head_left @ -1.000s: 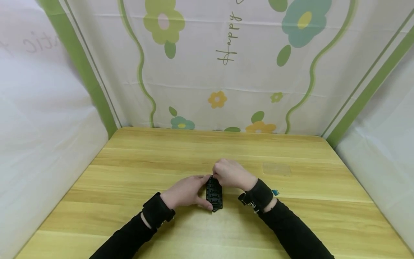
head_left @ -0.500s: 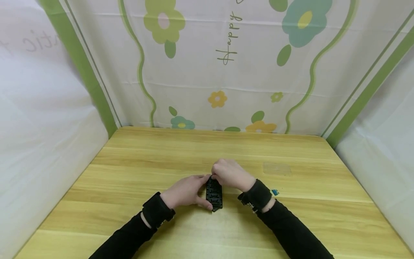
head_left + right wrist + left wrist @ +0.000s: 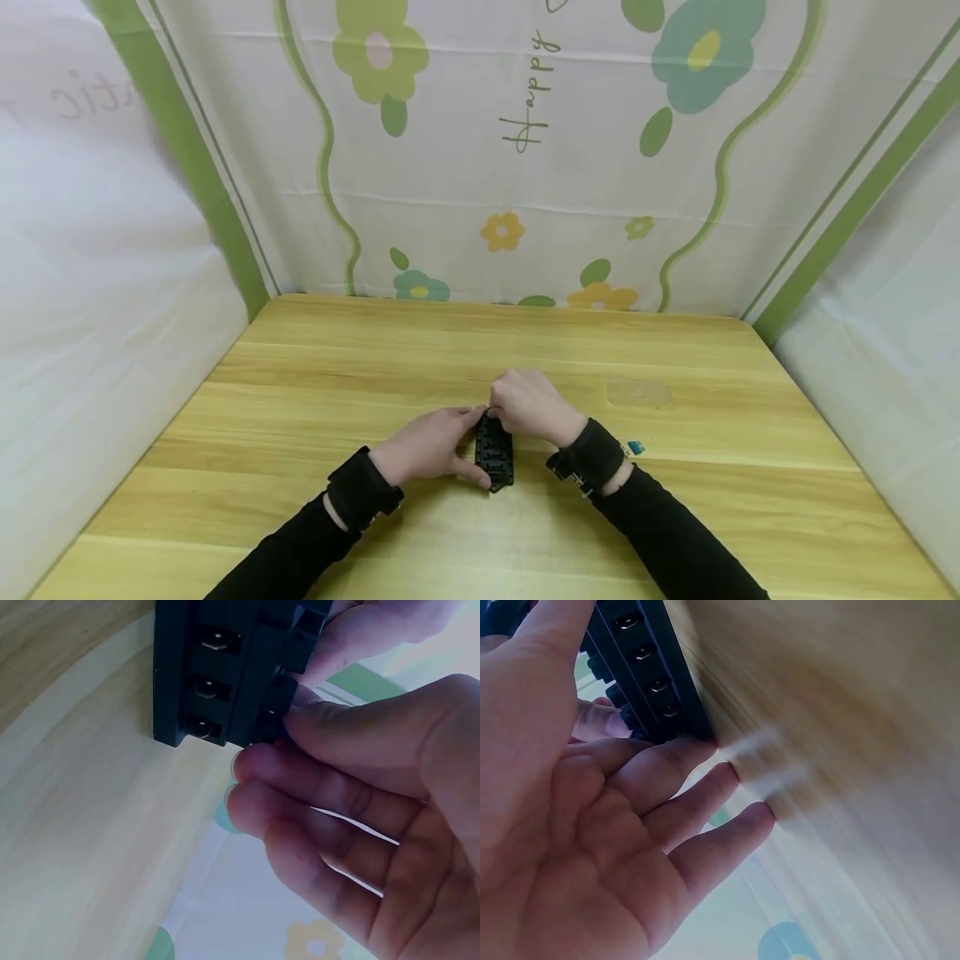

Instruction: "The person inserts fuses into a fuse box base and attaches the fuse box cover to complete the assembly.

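Note:
A black fuse block (image 3: 493, 454) with a row of slots lies lengthwise before me on the table. Metal blade terminals show along its side in both wrist views. My left hand (image 3: 431, 443) holds the block end to end, thumb at the near end and index finger at the far end; its other fingers rest extended past that end. My right hand (image 3: 536, 407) is at the far end, thumb and index finger pinching a small dark-blue piece (image 3: 282, 740) against the block. Those fingers hide most of that piece.
Right of the right wrist lies a small blue piece (image 3: 636, 447), with a tiny pale bit beside it. A clear flat plastic piece (image 3: 640, 392) lies farther back on the wooden table (image 3: 375, 350). Printed fabric walls (image 3: 450, 183) enclose the table at the back and sides.
Both hands keep their places on the block. The right hand and wrist have shifted very slightly left; the view has tilted a little.

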Tool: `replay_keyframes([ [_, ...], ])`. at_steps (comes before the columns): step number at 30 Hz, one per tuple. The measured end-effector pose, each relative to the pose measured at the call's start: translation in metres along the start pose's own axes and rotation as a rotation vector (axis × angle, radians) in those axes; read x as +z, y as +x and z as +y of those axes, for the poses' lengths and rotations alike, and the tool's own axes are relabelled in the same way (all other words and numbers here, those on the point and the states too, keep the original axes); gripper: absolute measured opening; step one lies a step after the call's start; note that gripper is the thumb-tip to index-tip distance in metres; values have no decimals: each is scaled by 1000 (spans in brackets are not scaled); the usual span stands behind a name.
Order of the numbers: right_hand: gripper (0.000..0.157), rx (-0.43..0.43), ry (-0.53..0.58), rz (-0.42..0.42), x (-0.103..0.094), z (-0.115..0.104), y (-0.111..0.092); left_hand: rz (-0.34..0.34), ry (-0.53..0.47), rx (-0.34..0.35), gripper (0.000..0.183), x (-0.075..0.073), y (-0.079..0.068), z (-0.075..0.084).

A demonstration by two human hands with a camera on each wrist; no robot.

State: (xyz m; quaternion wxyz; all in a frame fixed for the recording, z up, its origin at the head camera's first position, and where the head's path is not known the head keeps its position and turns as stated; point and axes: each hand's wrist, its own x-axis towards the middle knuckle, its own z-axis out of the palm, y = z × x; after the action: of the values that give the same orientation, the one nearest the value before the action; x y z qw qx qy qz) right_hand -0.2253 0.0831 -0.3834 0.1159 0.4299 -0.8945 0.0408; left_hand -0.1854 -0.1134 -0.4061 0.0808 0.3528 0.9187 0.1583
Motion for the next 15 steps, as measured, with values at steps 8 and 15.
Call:
replay_keyframes([
  [8, 40, -13, -7, 14, 2, 2, 1, 1, -18, 9, 101, -1, 0, 1],
  [15, 42, -38, 28, -2, 5, 3, 4, -6, -11, -5, 101, -1, 0, 1],
])
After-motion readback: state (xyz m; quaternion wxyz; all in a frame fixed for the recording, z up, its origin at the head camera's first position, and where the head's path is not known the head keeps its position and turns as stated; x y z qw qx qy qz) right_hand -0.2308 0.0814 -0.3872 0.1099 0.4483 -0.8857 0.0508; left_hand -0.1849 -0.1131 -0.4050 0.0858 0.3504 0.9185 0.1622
